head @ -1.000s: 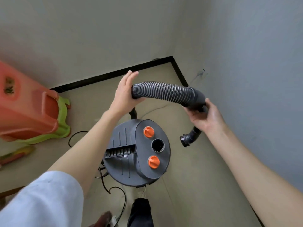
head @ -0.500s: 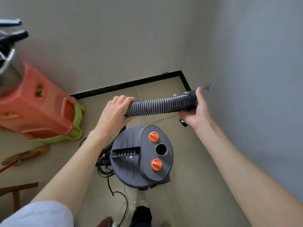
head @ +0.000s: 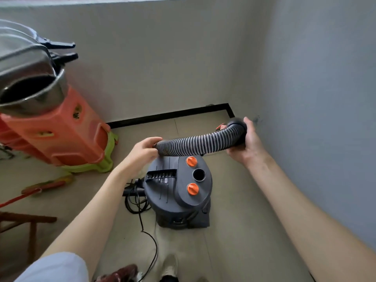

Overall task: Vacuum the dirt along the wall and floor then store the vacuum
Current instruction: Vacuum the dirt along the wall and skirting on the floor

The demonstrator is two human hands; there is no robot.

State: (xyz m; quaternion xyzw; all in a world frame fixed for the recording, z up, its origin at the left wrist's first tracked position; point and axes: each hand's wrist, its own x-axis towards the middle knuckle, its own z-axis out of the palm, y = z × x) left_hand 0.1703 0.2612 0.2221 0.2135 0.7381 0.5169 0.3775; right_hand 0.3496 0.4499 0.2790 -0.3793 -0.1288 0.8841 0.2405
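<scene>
A dark grey canister vacuum [head: 173, 192] with two orange knobs and a round port on top stands on the beige floor near the room's corner. Above it I hold its black ribbed hose [head: 195, 143] stretched sideways. My left hand [head: 142, 149] grips the hose's left end over the canister. My right hand [head: 247, 143] curls around the smooth black cuff at the right end, close to the right wall [head: 315, 119], where a small dark smudge [head: 256, 119] shows.
Stacked orange and green plastic stools [head: 61, 137] with metal pots on top stand at the left. A red-handled tool [head: 40, 187] and a wooden stool [head: 22, 224] lie lower left. The black power cord [head: 142, 220] trails left of the vacuum. A black skirting [head: 168, 116] runs along the back wall.
My view has tilted up and back, showing more of the stools and pots. The hose has straightened from an arch, and my right hand has slid to its cuffed end near the wall.
</scene>
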